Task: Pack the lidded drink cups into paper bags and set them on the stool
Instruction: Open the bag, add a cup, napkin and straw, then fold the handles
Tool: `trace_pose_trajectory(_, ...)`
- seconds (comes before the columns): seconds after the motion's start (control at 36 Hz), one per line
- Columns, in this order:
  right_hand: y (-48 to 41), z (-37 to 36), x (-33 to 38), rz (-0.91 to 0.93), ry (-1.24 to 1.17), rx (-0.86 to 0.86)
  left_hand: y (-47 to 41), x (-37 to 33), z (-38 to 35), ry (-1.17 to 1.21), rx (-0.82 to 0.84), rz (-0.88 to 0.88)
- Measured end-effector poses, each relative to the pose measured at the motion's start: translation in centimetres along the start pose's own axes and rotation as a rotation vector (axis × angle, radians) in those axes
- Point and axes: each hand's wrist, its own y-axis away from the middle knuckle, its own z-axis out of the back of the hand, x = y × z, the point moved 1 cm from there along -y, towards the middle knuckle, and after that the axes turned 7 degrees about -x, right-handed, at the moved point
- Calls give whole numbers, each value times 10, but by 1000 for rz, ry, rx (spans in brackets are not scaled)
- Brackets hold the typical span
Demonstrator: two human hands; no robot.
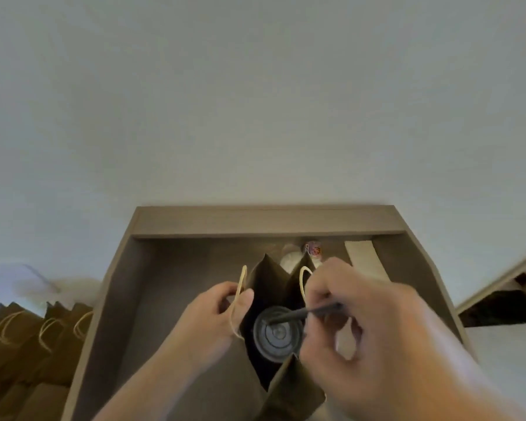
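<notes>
Both busy: left hand (216,317) grips bag (271,281) rim; right hand (362,323) pinches straw (304,312); cup (278,332) body hidden.

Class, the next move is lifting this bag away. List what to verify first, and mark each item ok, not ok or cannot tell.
1. Lidded cup sits inside the paper bag: ok.
2. Left hand grips the paper bag's edge: ok.
3. Right hand free to take the right handle: not ok, it pinches a black straw.
4. Straw pushed through the lid: cannot tell; its tip is at the lid.
5. Free spot beside the other bags: cannot tell, mostly out of view.
</notes>
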Motion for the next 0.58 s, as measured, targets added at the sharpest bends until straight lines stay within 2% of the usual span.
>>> trace_pose_trajectory(0.17, 3, -43, -9, -60, 41, 192, -8, 6, 7, 8, 42, 13)
trace_pose_trajectory(0.25, 4, -37, -10, -56, -92, 201, -9, 7, 5, 40, 70, 28)
trace_pose_trajectory(0.28, 5, -32, -13, -45, -139, 161, -9, 8, 5, 47, 66, 24)
trace_pose_trajectory(0.36, 6, -12, -22, -39, -248, -117, -9, 7, 6, 23, 44, 6)
trace_pose_trajectory(0.47, -7, -4, -58, -207, -395, -420, -13, 4, 6, 5, 45, 8)
trace_pose_trajectory(0.53, -25, -21, -93, -354, -403, -382, -15, 3, 6, 16, 51, 6)
trace_pose_trajectory(0.58, -45, -56, -142, -514, -343, -217, -15, 2, 5, 41, 82, 17)
